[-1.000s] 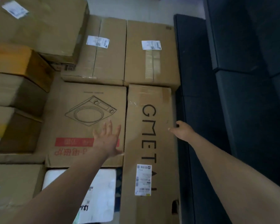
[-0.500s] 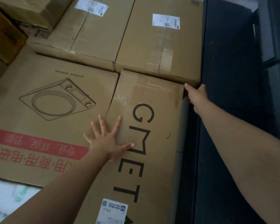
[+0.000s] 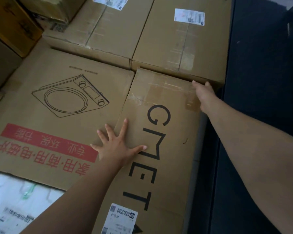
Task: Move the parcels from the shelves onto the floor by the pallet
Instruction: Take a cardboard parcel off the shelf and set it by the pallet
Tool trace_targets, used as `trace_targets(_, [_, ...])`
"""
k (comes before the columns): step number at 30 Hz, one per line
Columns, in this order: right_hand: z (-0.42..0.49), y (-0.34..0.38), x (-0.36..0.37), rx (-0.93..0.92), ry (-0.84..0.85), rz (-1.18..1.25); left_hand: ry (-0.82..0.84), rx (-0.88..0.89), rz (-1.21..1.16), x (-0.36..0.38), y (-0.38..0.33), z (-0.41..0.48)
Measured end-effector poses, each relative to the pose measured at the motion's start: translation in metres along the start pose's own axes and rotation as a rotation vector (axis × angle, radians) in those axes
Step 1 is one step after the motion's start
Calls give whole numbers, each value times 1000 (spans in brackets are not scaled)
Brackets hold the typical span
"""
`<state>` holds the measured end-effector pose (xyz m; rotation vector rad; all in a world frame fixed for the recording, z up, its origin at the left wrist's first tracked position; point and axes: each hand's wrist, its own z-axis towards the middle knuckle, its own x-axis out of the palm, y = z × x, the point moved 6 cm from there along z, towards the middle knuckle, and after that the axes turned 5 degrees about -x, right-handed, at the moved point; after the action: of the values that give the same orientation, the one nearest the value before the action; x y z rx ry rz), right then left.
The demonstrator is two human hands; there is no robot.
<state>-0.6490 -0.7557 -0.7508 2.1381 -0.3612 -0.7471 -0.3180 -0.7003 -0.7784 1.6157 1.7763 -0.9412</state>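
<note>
Head view.

Long carton marked GMET [image 3: 162, 149]: lies flat at centre right, running near to far. Touches the cooker-print carton [image 3: 57, 107] on the left, butts against a taped carton [image 3: 184, 44] at the far end, and borders a dark panel [image 3: 260, 115] on the right.

Left hand [image 3: 116, 147]: presses palm-down on the left edge of the long carton. Fingers straight and spread wide, gripping nothing, with the outer fingertips lying over the cooker-print carton.

Right hand [image 3: 204, 94]: rests at the far right corner of the long carton. Cannot tell whether the fingers hook over the edge.
</note>
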Motion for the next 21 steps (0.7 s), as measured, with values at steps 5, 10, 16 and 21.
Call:
trace_targets(5, [-72, -25, -11, 106, 101, -121, 160, -57, -78, -11, 2, -12])
trace_targets(10, [-111, -42, -6, 126, 186, -104, 222, -44, 7, -22, 50, -16])
trace_targets(16, [-96, -56, 1, 90, 188, -121, 233, 22, 54, -1, 81, -10])
trace_targets(21, [-98, -51, 14, 113, 207, -326, 219, 31, 3, -8, 82, -11])
